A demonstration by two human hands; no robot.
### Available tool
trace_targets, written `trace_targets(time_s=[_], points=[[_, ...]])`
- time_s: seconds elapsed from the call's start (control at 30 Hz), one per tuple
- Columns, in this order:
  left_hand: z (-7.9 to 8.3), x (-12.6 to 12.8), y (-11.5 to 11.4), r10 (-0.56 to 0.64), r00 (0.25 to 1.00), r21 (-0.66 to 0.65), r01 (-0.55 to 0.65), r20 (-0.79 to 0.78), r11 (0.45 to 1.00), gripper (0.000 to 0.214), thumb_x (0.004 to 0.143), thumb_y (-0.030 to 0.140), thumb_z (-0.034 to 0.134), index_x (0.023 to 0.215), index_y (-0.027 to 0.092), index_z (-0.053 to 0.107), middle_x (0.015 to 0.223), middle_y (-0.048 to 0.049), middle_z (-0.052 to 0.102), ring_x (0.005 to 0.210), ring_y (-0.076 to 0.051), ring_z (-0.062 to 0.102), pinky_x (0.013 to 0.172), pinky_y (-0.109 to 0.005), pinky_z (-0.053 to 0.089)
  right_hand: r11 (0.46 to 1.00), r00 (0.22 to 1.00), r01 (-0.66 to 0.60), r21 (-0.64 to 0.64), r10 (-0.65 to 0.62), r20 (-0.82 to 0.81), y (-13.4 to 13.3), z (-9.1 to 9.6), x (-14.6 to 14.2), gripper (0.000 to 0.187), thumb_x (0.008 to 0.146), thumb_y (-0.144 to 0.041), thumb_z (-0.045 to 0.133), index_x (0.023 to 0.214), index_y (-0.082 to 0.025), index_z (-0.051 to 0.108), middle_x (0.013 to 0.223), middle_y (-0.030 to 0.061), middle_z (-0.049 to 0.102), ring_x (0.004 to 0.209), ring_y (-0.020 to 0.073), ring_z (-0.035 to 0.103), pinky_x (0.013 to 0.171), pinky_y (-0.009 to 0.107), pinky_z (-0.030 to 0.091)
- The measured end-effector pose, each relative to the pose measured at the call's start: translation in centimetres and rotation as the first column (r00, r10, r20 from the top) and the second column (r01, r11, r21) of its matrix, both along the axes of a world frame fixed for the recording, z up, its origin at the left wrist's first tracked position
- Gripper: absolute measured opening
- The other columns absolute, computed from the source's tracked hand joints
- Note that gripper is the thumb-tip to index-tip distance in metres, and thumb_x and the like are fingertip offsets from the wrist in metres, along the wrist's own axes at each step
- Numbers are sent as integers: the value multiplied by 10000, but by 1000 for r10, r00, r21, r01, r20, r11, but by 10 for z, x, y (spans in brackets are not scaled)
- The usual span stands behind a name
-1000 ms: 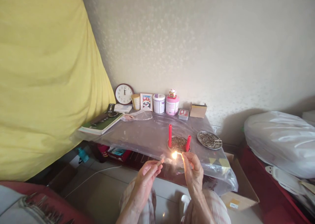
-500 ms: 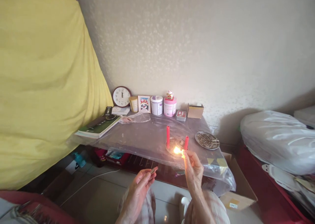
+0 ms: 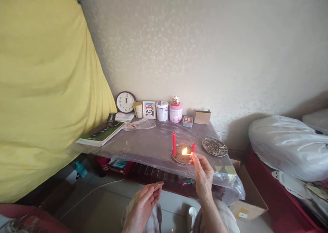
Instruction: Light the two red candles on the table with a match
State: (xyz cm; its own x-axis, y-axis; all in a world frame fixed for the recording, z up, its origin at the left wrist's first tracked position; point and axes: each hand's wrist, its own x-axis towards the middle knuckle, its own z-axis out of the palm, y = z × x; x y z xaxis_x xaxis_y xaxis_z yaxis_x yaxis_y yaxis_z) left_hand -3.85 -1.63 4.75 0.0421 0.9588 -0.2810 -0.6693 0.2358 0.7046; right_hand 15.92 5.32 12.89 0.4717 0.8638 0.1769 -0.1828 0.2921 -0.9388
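Observation:
A burning match (image 3: 188,154) is pinched between the thumb and fingers of my right hand (image 3: 204,171), its flame pointing left. Two upright red candles stand on a round metal plate (image 3: 181,161): the taller candle (image 3: 174,145) at the left, the shorter candle (image 3: 193,147) just behind my right fingertips. No flame shows on either wick. Low in front of the table, my left hand (image 3: 146,199) is closed on a small matchbox (image 3: 158,185), mostly covered by the fingers.
On the plastic-covered table (image 3: 151,144), a second plate (image 3: 214,147) holds many matchsticks. Along the wall stand a clock (image 3: 126,102), tins, a picture and a small cardboard box (image 3: 202,117). A book (image 3: 101,134) lies left, beside a yellow cloth (image 3: 51,89).
The match flame has shrunk from a bright flare to a small steady flame. My right hand has shifted slightly right and down. The left hand has lowered a little and turned the matchbox.

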Motion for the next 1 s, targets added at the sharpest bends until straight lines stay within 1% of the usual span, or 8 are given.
trace_targets(time_s=[0.2, 0.33, 0.43, 0.57, 0.73, 0.83, 1.0], points=[[-9, -2, -1, -32, 997, -8, 33, 76, 999, 306, 654, 375, 857, 892, 194, 790, 1021, -92, 817, 976, -209, 682, 886, -315, 491, 998, 992, -62, 31, 65, -110, 6, -2, 2, 313, 681, -482, 836, 753, -199, 724, 711, -25, 646, 665, 114, 546, 703, 247, 436], [-17, -3, 0, -64, 991, 9, 63, 117, 998, 276, 676, 355, 845, 888, 188, 790, 1051, -112, 812, 975, -203, 695, 890, -308, 494, 993, 974, -110, 49, 118, -196, 10, -2, 3, 304, 651, -446, 872, 762, -203, 728, 739, -22, 674, 664, 110, 582, 716, 246, 476], [-25, -6, 2, -90, 983, 7, 90, 163, 996, 232, 691, 345, 836, 868, 204, 788, 1041, -111, 815, 958, -202, 710, 882, -312, 504, 990, 964, -127, 53, 136, -229, 12, 1, 3, 309, 619, -427, 895, 746, -200, 728, 758, -9, 690, 669, 121, 611, 713, 259, 509], [-39, -12, 4, -157, 961, 24, 155, 230, 988, 200, 739, 307, 799, 901, 193, 779, 1048, -109, 813, 949, -194, 722, 882, -302, 514, 986, 959, -149, 68, 161, -232, 13, 7, 3, 303, 587, -402, 915, 722, -204, 729, 738, -7, 699, 661, 124, 627, 688, 251, 529], [-52, -18, 7, -211, 948, 44, 207, 240, 977, 158, 764, 309, 780, 899, 227, 774, 1052, -79, 816, 924, -175, 726, 872, -286, 523, 981, 952, -179, 74, 191, -238, 15, 13, 4, 296, 571, -383, 926, 709, -210, 729, 718, -19, 697, 649, 113, 634, 678, 232, 535], [-55, -19, 8, -236, 943, 65, 227, 235, 972, 162, 735, 330, 807, 875, 257, 773, 1047, -58, 819, 931, -175, 727, 872, -281, 523, 979, 958, -182, 92, 198, -209, 19, 14, 4, 290, 583, -384, 918, 710, -209, 725, 716, -21, 695, 641, 106, 626, 669, 225, 528], [-54, -20, 5, -220, 944, 72, 209, 246, 975, 191, 745, 374, 797, 886, 245, 783, 1039, -73, 821, 909, -173, 731, 854, -274, 526, 981, 974, -158, 108, 173, -144, 25, 17, 2, 285, 601, -378, 899, 727, -202, 713, 711, -26, 665, 587, 101, 579, 601, 234, 499]])
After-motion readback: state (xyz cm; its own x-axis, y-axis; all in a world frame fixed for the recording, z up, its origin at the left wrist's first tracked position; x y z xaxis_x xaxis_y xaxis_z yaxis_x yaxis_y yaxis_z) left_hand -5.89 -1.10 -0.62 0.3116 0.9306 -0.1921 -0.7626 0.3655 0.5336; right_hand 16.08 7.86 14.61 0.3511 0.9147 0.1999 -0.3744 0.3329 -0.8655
